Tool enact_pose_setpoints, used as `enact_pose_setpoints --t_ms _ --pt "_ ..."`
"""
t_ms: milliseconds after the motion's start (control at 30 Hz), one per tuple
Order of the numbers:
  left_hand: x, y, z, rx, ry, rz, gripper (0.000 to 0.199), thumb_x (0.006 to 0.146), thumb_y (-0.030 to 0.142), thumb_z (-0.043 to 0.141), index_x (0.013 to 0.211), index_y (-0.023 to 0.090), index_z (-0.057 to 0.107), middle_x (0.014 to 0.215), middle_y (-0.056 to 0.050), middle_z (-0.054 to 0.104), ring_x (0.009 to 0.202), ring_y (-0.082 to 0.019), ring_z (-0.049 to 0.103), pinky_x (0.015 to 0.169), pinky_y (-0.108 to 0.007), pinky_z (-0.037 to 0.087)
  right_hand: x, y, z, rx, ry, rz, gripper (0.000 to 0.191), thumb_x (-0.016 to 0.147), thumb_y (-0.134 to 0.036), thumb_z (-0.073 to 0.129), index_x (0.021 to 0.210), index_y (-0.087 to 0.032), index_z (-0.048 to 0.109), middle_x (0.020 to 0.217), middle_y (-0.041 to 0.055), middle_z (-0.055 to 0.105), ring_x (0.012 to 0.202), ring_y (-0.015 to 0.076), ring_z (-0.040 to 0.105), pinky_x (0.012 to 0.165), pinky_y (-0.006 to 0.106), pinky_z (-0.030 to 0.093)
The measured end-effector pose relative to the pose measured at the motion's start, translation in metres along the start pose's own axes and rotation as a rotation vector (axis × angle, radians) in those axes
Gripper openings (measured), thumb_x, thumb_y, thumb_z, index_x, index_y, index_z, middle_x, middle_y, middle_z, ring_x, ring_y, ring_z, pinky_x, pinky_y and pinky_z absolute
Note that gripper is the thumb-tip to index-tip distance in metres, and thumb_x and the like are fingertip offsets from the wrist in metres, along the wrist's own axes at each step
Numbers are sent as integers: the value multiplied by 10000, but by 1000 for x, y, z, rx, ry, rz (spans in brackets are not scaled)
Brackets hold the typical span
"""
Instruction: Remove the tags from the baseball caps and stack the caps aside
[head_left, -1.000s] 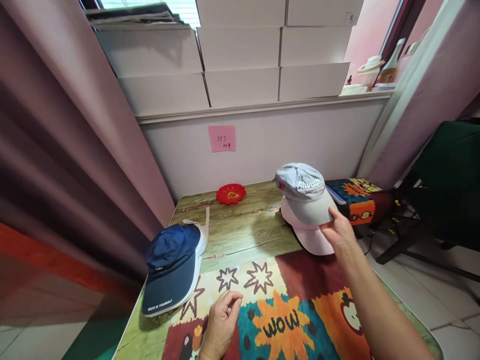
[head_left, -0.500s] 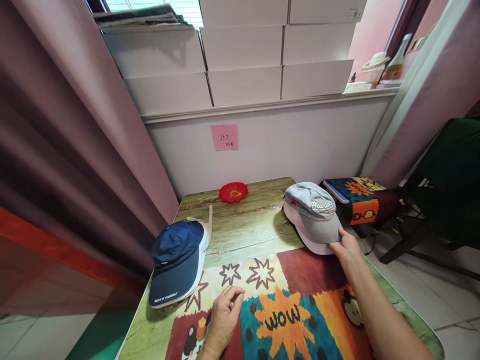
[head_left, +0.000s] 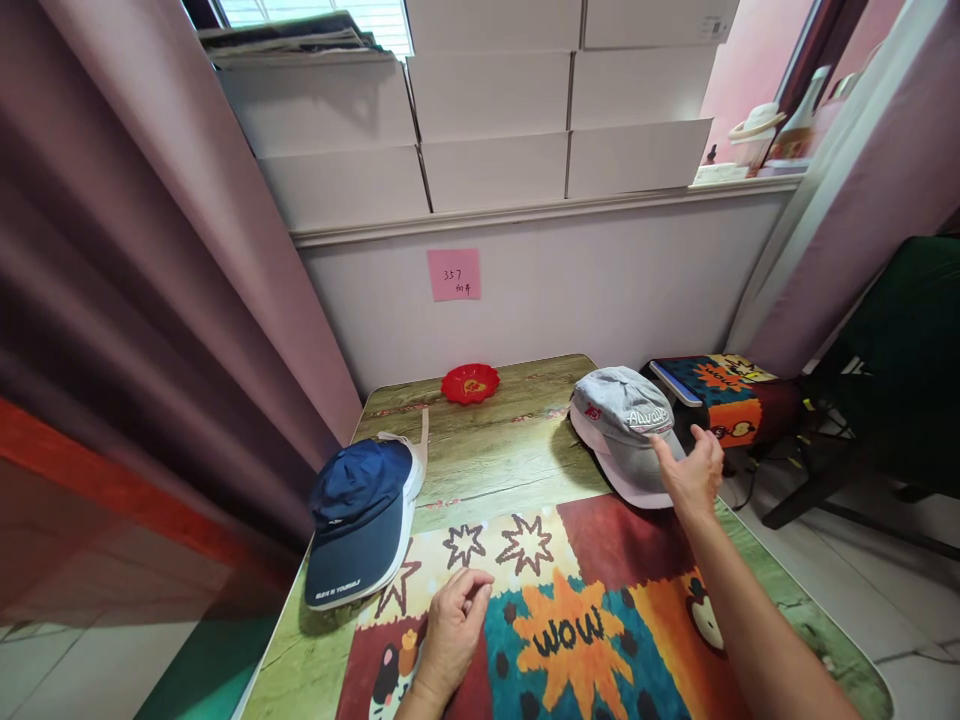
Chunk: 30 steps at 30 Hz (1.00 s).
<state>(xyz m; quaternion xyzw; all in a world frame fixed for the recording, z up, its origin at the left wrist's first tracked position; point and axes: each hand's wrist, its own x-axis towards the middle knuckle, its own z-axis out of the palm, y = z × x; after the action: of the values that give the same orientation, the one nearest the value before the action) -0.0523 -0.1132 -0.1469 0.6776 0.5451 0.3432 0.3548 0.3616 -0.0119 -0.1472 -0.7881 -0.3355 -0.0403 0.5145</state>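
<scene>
A grey cap (head_left: 622, 400) with white "Always" lettering sits on the right of the table, its brim pointing toward me. Below it a pale pink cap (head_left: 589, 430) shows along the side and brim edge. My right hand (head_left: 691, 475) is over the grey brim with thumb and fingers spread, holding nothing; whether it touches the brim I cannot tell. On the left lies a navy cap (head_left: 360, 530) over a white-edged cap (head_left: 411, 492) with a beige strap sticking up. My left hand (head_left: 456, 625) rests on the patterned mat (head_left: 559, 640), fingers curled in, nothing visible in them.
A red scalloped dish (head_left: 470, 384) stands at the table's far edge. Beyond the right edge, a small stand (head_left: 731, 390) with a patterned cover holds a phone-like flat item (head_left: 675, 382). White boxes (head_left: 491, 170) are stacked on the sill, and a curtain (head_left: 247, 250) hangs at left.
My right hand has let go of the grey cap's brim, lifted a little and spread its fingers. The caps stay where they were, and my left hand is nearly unchanged.
</scene>
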Motion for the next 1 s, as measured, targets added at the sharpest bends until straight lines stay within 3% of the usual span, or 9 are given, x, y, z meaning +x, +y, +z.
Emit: enact_pose_setpoints --t_ms 100,200,300,433,667,1000 --pt "0 0 0 -3 -3 6 258 925 394 543 860 211 711 819 -43 676 708 -187 622 617 -259 461 5 -14 7 -70 -78 -75 1130 650 -766 670 1504 -89 372 1523 289 401 1423 439 366 1152 580 276" --pt "0 0 0 -2 -8 5 266 928 405 536 869 212 709 832 -47 678 720 -190 625 623 -262 466 10 -18 17 -141 -199 6 1249 598 -773 721 1545 -87 281 1520 308 398 1397 453 401 1123 570 316" --pt "-1 -3 1 5 -11 4 278 934 421 527 877 216 706 837 -48 678 743 -195 631 632 -262 473 7 -17 27 -208 -263 79 1262 577 -776 737 1528 -71 299 1467 322 457 1348 457 459 1084 560 352" --pt "-1 -9 2 20 -22 14 285 951 413 504 894 215 701 837 -40 666 720 -180 619 628 -259 466 -8 -14 38 -303 -176 19 1155 624 -778 704 1472 -72 364 1437 310 490 1341 449 451 1078 571 329" --pt "-1 -13 5 39 -20 43 239 953 347 505 889 210 690 825 -31 650 716 -166 607 623 -250 445 -28 -5 43 -425 -93 -64 958 762 -791 576 1363 -56 447 1274 309 583 1209 441 530 975 535 391" --pt "-7 -2 9 58 66 75 163 867 179 551 809 198 702 762 -23 677 730 -166 619 690 -264 456 -34 10 42 -437 -36 -118 998 726 -839 578 1308 -32 490 1171 341 608 1123 478 569 908 578 419"
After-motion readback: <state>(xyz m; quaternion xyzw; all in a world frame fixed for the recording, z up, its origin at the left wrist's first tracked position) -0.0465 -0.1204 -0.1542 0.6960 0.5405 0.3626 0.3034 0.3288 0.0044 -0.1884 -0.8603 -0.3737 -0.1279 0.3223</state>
